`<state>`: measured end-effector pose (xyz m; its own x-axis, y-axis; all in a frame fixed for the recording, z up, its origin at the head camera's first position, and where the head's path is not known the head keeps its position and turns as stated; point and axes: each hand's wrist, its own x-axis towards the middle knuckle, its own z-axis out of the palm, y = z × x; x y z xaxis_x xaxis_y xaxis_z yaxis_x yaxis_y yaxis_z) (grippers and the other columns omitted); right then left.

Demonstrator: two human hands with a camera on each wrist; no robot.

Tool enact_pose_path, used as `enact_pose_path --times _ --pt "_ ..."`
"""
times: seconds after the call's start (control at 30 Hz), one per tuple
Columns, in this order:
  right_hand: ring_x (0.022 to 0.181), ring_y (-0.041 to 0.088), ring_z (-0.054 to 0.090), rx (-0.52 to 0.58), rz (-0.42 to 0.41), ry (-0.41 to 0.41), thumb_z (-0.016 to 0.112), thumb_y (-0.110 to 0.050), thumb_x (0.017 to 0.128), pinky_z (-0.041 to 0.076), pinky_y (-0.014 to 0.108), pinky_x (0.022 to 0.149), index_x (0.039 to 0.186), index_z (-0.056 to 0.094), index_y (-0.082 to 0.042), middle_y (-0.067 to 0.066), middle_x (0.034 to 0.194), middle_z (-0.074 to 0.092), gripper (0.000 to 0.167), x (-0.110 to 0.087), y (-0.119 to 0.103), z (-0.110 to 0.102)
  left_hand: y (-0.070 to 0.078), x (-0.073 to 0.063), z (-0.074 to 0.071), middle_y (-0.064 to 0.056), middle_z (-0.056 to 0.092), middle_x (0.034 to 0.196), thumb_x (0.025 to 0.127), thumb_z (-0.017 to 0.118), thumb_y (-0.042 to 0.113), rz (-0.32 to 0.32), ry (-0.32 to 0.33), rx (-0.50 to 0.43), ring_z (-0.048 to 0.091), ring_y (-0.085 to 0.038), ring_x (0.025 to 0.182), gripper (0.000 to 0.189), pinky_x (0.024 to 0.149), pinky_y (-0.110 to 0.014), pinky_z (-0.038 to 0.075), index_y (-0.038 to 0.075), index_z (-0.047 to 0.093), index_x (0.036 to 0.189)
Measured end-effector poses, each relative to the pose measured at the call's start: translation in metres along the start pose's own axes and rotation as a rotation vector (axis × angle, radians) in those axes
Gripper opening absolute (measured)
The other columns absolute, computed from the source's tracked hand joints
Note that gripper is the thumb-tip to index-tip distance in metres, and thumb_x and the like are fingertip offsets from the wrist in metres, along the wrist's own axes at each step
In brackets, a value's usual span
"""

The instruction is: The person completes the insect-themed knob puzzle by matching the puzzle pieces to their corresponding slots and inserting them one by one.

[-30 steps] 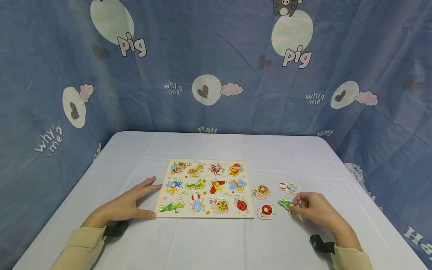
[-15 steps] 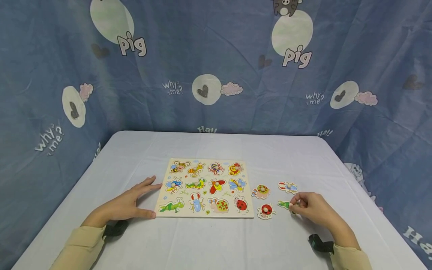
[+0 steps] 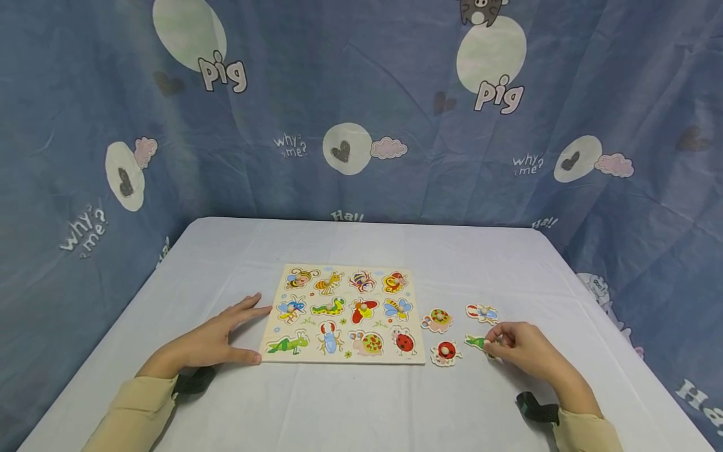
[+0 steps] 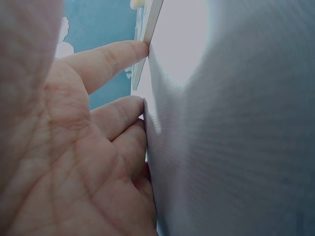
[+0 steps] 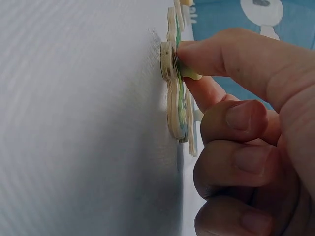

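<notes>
A wooden peg puzzle board [image 3: 417, 355] lies flat on the table. Knobbed insect pieces fill its upper two rows; the front row shows a printed grasshopper, beetle, snail and ladybird without knobs. My left hand [image 3: 209, 339] has its fingers spread, index finger and thumb touching the board's left side. To the right, thumb and index finger of my right hand [image 3: 528, 351] pinch a green grasshopper puzzle piece [image 3: 475, 342], partly covered by the fingers. In the right wrist view this piece [image 5: 173, 105] is edge-on, close to the tabletop; whether it touches is unclear.
Between the board and my right hand lie a snail piece [image 3: 437, 321] and a ladybird piece [image 3: 445, 353]. A beetle piece [image 3: 482, 313] lies just beyond the grasshopper. Patterned blue cloth [image 3: 361, 94] hangs behind the white table [image 3: 350, 408].
The grasshopper piece has turned slightly in my right hand's pinch, and that hand has shifted a tiny bit left. My left hand stays at the board.
</notes>
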<state>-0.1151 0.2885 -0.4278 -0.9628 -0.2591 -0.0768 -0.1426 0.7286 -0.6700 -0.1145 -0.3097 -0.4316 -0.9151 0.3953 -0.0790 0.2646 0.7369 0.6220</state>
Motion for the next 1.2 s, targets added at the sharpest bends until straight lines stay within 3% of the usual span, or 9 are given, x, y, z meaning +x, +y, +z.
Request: enact_pose_path --times 0.37,0.53,0.83,1.2 --pt "0.059 0.005 0.043 -0.031 0.008 0.0 0.079 -0.018 0.095 0.037 0.024 0.055 0.099 0.073 -0.009 -0.004 0.069 0.052 0.012 0.0 -0.005 -0.004 0.002 0.003 -0.001 -0.03 0.02 0.176 0.078 0.095 0.048 0.029 -0.006 -0.014 0.017 -0.063 0.159 0.1 0.116 -0.088 0.023 0.014 0.051 0.161" --pt "0.059 0.003 0.043 -0.05 -0.062 -0.005 0.08 -0.019 0.094 0.037 0.022 0.054 0.095 0.073 -0.011 -0.006 0.068 0.051 0.011 0.007 -0.015 -0.006 0.003 0.005 -0.002 -0.029 0.019 0.177 0.078 0.094 0.05 0.021 -0.011 -0.014 0.017 -0.063 0.159 0.1 0.117 -0.087 0.022 0.014 0.051 0.161" --pt "0.059 0.002 0.042 -0.075 -0.203 -0.077 0.08 -0.016 0.094 0.037 0.022 0.055 0.095 0.073 -0.011 -0.008 0.067 0.05 0.009 0.038 -0.059 -0.007 0.001 0.002 -0.003 -0.029 0.018 0.177 0.078 0.094 0.05 0.009 -0.02 -0.026 0.015 -0.062 0.16 0.101 0.118 -0.087 0.021 0.014 0.05 0.161" --pt "0.059 0.004 0.039 -0.066 -0.311 -0.201 0.079 -0.015 0.097 0.035 0.022 0.055 0.095 0.073 -0.009 -0.008 0.064 0.042 0.008 0.074 -0.107 0.013 -0.002 -0.002 -0.003 -0.028 0.018 0.177 0.077 0.095 0.049 -0.004 -0.007 -0.024 0.015 -0.061 0.16 0.101 0.118 -0.087 0.02 0.015 0.05 0.161"
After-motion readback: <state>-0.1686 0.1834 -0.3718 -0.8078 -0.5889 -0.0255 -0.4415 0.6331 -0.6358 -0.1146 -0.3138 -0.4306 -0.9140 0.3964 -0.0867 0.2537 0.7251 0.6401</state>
